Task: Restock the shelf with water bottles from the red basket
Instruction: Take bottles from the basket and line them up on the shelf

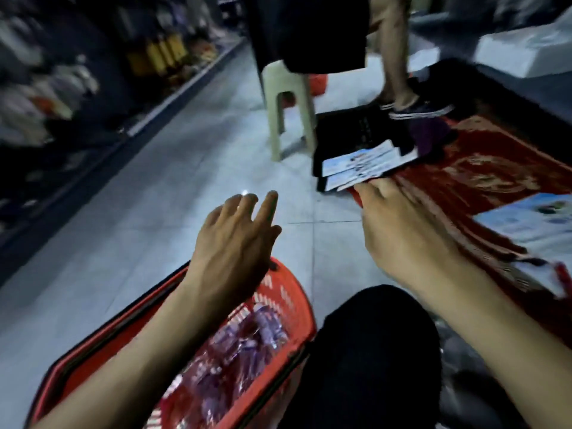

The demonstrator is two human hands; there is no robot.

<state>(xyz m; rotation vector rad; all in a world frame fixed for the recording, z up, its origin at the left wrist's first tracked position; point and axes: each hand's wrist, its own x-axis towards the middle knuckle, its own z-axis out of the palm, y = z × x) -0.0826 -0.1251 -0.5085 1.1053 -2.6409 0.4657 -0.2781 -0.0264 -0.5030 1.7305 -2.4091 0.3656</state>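
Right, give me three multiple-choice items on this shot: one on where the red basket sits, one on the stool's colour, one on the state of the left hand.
1. Where is the red basket?
A. On a cart
B. On the floor at lower left, under the left forearm
C. On a shelf

2. What colour is the plastic stool?
A. Beige
B. Blue
C. Black

3. What state is the left hand in?
A. Gripping a bottle
B. Clenched in a fist
C. Open, fingers spread, holding nothing

Answers:
1 B: the forearm crosses above its rim, with floor tiles beside it.
2 A: its legs are pale beige against the grey tiles.
3 C: the fingers are spread with nothing between them.
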